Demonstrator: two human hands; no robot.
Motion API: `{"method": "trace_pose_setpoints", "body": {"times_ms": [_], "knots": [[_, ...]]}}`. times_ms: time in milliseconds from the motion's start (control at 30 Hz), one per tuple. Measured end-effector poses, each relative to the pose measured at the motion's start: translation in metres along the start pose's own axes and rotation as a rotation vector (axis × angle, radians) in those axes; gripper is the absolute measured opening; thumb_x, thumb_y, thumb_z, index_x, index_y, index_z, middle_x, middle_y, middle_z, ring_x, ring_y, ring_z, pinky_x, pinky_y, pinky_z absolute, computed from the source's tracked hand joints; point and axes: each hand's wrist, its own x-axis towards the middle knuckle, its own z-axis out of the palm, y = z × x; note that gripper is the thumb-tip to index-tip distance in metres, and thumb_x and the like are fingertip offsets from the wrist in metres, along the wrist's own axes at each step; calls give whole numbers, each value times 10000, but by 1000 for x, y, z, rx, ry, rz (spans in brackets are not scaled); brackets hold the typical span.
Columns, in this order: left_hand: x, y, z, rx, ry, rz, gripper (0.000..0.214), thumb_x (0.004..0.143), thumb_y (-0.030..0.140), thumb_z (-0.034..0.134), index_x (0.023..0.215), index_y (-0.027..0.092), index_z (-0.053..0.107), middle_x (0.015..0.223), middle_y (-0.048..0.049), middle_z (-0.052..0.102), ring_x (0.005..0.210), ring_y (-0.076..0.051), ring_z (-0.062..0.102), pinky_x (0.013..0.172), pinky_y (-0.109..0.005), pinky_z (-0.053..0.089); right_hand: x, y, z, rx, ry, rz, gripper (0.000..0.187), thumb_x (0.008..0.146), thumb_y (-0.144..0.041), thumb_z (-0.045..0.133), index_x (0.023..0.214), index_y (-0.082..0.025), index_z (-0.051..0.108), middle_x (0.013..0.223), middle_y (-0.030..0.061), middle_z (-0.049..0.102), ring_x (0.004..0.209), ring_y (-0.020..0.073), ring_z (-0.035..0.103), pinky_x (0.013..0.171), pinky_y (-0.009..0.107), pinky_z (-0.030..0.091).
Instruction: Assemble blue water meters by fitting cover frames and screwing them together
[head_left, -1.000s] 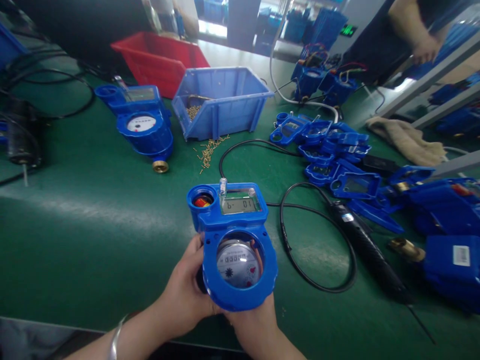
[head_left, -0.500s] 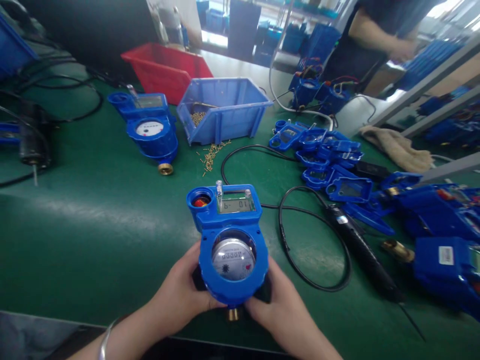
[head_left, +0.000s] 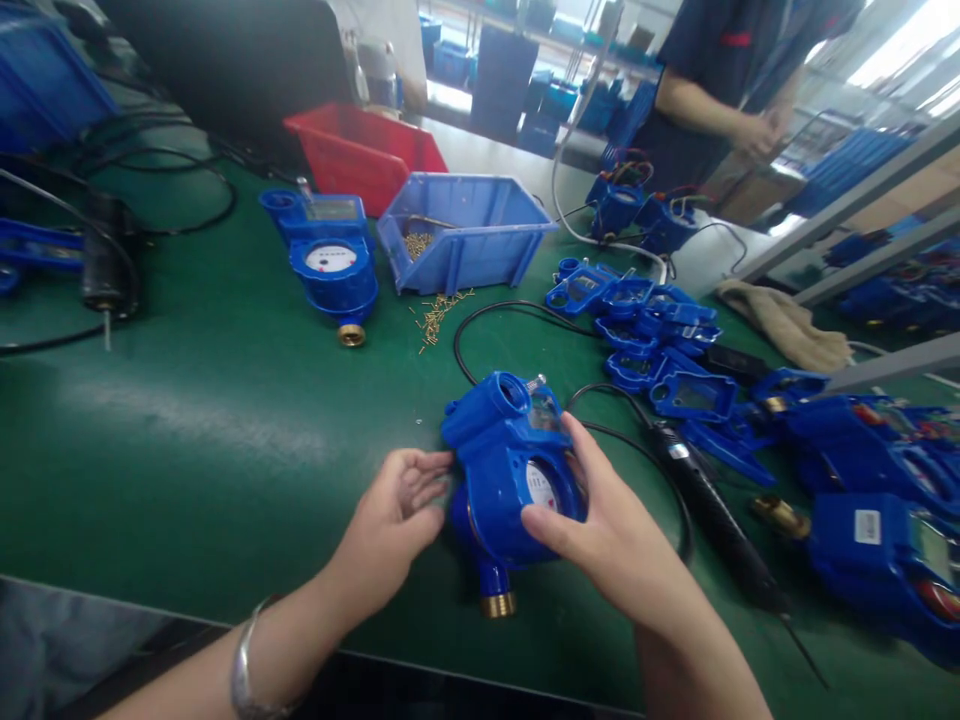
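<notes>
Water meter (head_left: pixel 487 500) between both hands near the front edge of the green surface (head_left: pixel 225 480), tilted, brass end (head_left: pixel 498 605) pointing toward that edge, clasped in the right grip (head_left: pixel 611 530) with thumb by the dial (head_left: pixel 540 484) and fingers around the right side. Left grip (head_left: pixel 401 508) loosely curled at the meter's left flank, holding nothing; cannot tell whether touching. Farther back, a second meter (head_left: pixel 341 291) and a blue bin (head_left: pixel 487 258) with loose screws (head_left: pixel 433 325) in front; to the right, a black screwdriver (head_left: pixel 718 515) beside blue covers (head_left: pixel 634 370).
</notes>
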Motion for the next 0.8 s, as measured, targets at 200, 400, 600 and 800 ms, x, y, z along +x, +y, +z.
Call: {"method": "trace_pose_setpoints", "body": {"times_ms": [200,400,600,800], "knots": [[36,11,18,-238,-171,-284,304,709,140,613,1000,78,548,850,-115,680,757,-201,651,776,-365,488,6,25,-9,126,-26,81,1084,607,-592,706,1453,-150,194,1497,148,266,1364,337,272,1114,526,188],[42,3,40,-205,28,-144,360,705,172,640,1046,89,559,656,18,561,576,-114,525,597,-252,429,10,29,-3,505,-18,51,976,648,-513,713,1437,-185,242,1487,125,306,1347,304,320,1109,475,236],[24,2,28,-174,-126,210,739,760,307,650,1403,206,300,1056,-60,600,917,-196,593,799,-301,473,16,44,5,1030,-23,107,483,620,-390,727,1075,-249,647,982,35,722,954,277,660,927,440,473],[9,-13,22,270,-209,687,939,691,412,725,1443,320,169,1291,-83,514,1112,-265,539,951,-362,437,22,59,23,1277,-113,324,486,648,-590,622,918,-198,718,876,48,745,881,272,681,964,464,440]]}}
